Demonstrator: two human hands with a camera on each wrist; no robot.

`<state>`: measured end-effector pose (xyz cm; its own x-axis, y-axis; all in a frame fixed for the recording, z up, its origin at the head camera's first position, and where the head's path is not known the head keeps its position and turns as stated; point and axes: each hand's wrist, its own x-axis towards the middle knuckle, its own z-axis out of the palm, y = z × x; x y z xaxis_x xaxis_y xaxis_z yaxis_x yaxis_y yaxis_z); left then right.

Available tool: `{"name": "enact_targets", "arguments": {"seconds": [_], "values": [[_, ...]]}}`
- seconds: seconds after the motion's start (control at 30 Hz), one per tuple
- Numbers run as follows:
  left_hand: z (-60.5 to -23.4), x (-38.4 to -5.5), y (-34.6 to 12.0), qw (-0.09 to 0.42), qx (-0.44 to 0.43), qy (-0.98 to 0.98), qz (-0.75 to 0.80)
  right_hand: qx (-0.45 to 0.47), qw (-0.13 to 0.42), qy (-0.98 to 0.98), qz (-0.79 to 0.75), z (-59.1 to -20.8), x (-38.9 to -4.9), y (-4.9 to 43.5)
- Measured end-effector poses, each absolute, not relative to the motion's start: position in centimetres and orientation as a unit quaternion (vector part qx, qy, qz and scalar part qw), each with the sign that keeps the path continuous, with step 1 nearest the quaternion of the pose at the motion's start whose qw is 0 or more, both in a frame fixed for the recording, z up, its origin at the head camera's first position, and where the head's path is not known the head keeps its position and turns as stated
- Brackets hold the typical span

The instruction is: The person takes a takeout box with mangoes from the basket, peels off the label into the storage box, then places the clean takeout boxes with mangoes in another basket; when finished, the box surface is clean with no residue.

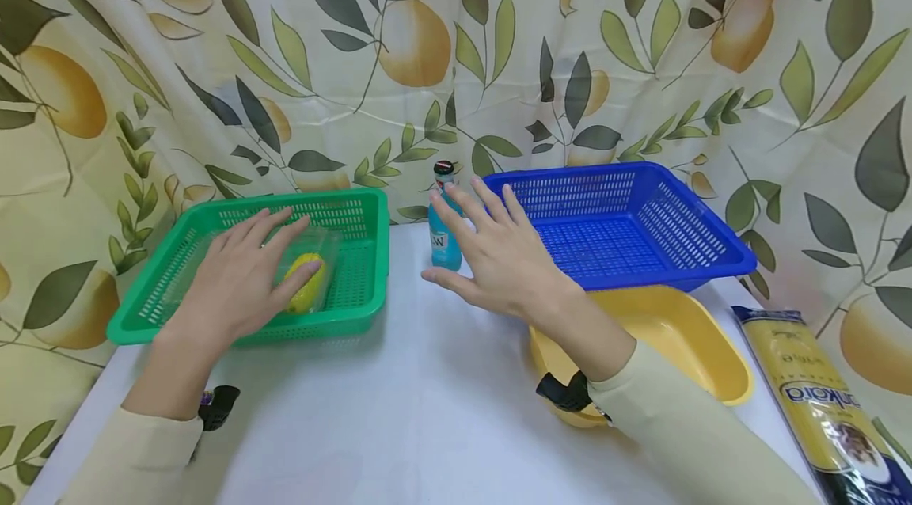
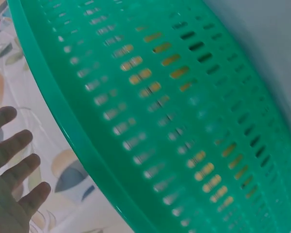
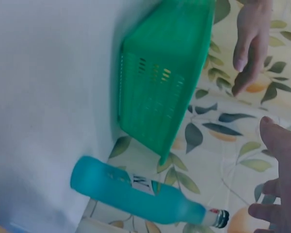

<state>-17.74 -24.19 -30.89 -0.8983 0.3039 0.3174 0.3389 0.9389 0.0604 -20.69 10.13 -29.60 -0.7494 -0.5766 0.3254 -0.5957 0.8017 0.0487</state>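
My left hand [image 1: 238, 275] hovers over the green basket [image 1: 381, 267], fingers spread and holding nothing. Inside that basket lies a yellow lemon [image 1: 308, 291] with a clear plastic container around or beside it; the hand hides part of both. A bottle of bright blue drink [image 1: 446, 250] with a dark cap stands upright on the table, just right of the green basket. In front of it, in the head view, is my right hand [image 1: 499, 252], its fingers extended and apart. The right wrist view shows a gap between this hand and the bottle [image 3: 136, 191].
A blue slotted basket [image 1: 598, 244] sits at the back right. Before it stands a yellow plastic tub [image 1: 666, 331], partly under my right forearm. A yellow and navy packet [image 1: 812, 386] lies along the right table edge. A fruit-patterned curtain [image 1: 499, 125] hangs behind.
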Motion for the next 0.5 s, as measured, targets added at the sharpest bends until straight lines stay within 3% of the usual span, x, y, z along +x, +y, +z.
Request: {"name": "enact_targets", "arguments": {"seconds": [0.5], "values": [[-31.7,-17.5,-28.2,0.148,-0.136,-0.977,-0.075,0.346,0.157,-0.924,0.043,-30.2,-20.8,7.4]]}}
